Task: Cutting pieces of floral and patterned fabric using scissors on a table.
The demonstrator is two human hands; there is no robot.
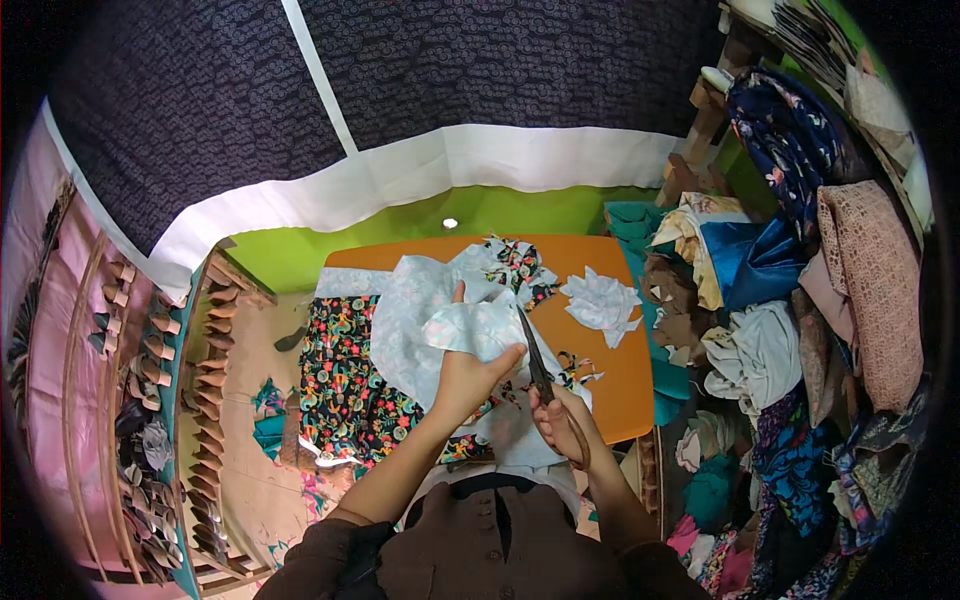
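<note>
My left hand (472, 378) grips a pale piece of fabric (468, 326) above the table, with the thumb toward its right edge and part of the fingers hidden behind the cloth. In my right hand (568, 412) is a pair of dark scissors (537, 362), blades pointing up and away along the right edge of that piece. Whether the blades touch the cloth is hard to tell. Beneath my hands lies black floral fabric (338, 375), partly folded so that its pale underside (398, 300) faces up.
An orange table (625, 385) bears the fabric, with a heap of pale scraps (600, 304) at its right. Piled cloth (765, 350) crowds the right side. Wooden racks of shoe-like forms (207, 405) stand at left. A dark patterned curtain (520, 70) hangs beyond the table.
</note>
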